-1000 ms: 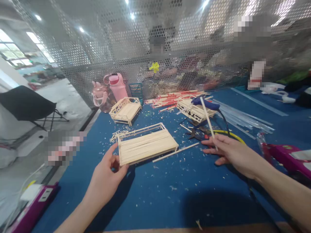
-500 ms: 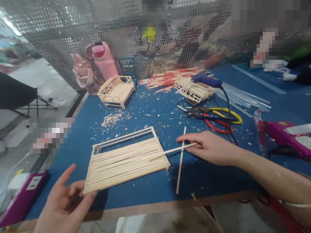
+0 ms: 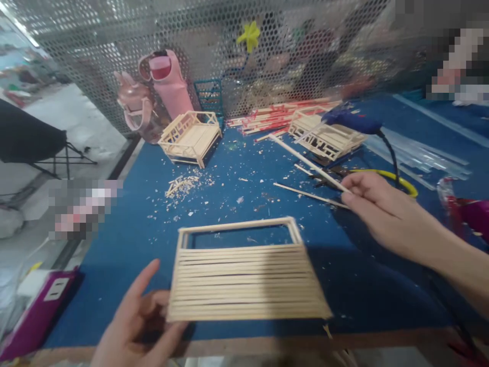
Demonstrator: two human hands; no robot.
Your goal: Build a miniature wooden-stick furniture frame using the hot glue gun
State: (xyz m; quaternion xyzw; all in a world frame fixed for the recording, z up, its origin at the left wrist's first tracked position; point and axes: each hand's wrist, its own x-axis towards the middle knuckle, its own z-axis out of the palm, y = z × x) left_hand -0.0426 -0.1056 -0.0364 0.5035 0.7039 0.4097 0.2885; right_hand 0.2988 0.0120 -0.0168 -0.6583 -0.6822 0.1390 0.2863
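Observation:
A slatted panel of pale wooden sticks (image 3: 244, 283) lies near the table's front edge, with an unslatted gap along its far side. My left hand (image 3: 141, 326) pinches its near left corner between thumb and fingers, the index finger raised. Over the table to the right, my right hand (image 3: 385, 219) is closed on one end of a thin wooden stick (image 3: 305, 160), which points away to the left. Just below it runs a second thin stick (image 3: 309, 194); whether the hand holds this one too, I cannot tell.
Behind stand two small stick-built models, one at left (image 3: 191, 140) and one at right (image 3: 328, 135), the latter under a blue corded tool (image 3: 353, 121). Red-marked sticks (image 3: 267, 117), clear plastic strips (image 3: 416, 153), yellow-handled pliers (image 3: 405, 183), wood scraps (image 3: 181, 184) and pink bottles (image 3: 171, 94) surround them.
My right hand has lifted away from the panel toward the back right, carrying a stick. The loose stick beside the panel has left its place. The panel now appears squarer and further right in view.

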